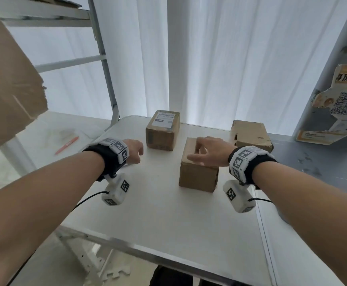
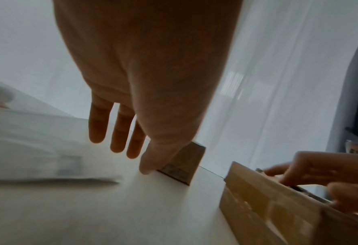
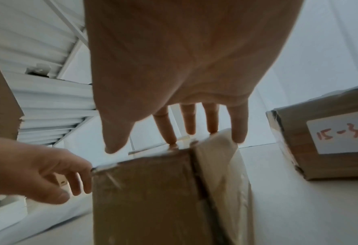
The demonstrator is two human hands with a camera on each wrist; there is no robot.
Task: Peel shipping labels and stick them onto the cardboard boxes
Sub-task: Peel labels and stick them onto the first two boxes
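Note:
Three cardboard boxes stand on the white table (image 1: 168,219). The near box (image 1: 198,172) (image 3: 148,199) (image 2: 268,207) has a bare top. My right hand (image 1: 204,152) (image 3: 174,142) lies over it, fingers straight, fingertips touching its top. The far box (image 1: 162,133) (image 2: 186,162) carries a printed shipping label (image 1: 164,119) on top. My left hand (image 1: 134,150) (image 2: 132,152) hovers just left of that box, fingers relaxed and holding nothing. The right box (image 1: 251,134) (image 3: 331,149) bears a white slip (image 3: 342,134) with red handwriting.
A metal shelf frame (image 1: 106,65) and a big cardboard sheet (image 1: 7,89) stand on the left. An orange pen (image 1: 67,145) lies on the lower left surface. A QR-code poster (image 1: 337,108) leans at the right above a grey table (image 1: 323,162). White curtains (image 1: 230,58) hang behind.

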